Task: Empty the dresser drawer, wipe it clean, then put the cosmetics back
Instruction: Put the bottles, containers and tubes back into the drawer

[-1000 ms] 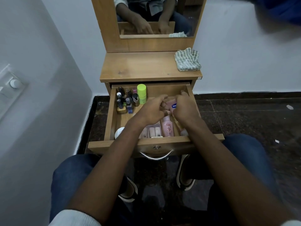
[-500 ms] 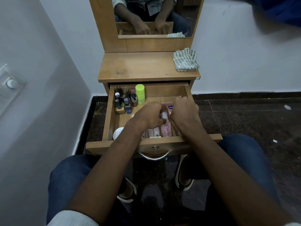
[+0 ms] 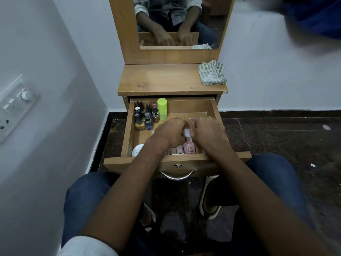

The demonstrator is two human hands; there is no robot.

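The wooden drawer is pulled out and holds cosmetics. Both my hands are inside it, fingers curled, side by side. My left hand grips the white cap of a pink bottle lying at the drawer's front. My right hand holds a flat pink pack, which shows only past my fingertips. Small pale tubes lie left of the pink bottle. A white jar sits in the front left corner. Several nail polish bottles and a green-capped bottle stand at the back left.
A striped cloth lies bunched on the right of the dresser top, below the mirror. A wall with a switch plate is close on the left. My knees flank the drawer front over dark floor.
Both hands have sunk lower into the drawer. The pink pack, held up with its label showing a second ago, is now down behind my right fingers.
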